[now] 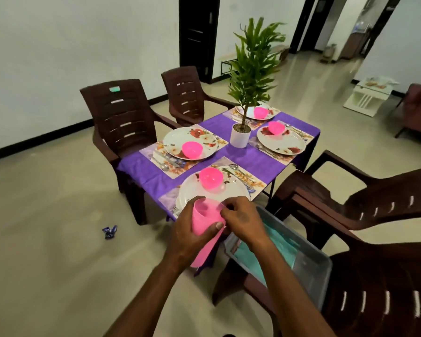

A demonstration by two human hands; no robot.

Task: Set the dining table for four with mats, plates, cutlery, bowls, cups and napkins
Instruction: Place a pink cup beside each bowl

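Gripping a pink cup stack, left hand; right hand pinching its rim

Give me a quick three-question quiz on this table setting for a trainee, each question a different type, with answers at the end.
1. True or false: every plate on the table has a pink bowl on it.
2. What does the left hand grip? A) a fork B) a stack of pink cups C) a napkin
3. Fill in: the white pot at the table's centre holds a ____.

Key: 1 true. 2 B; the right hand pinches the top cup's rim. 3 plant.
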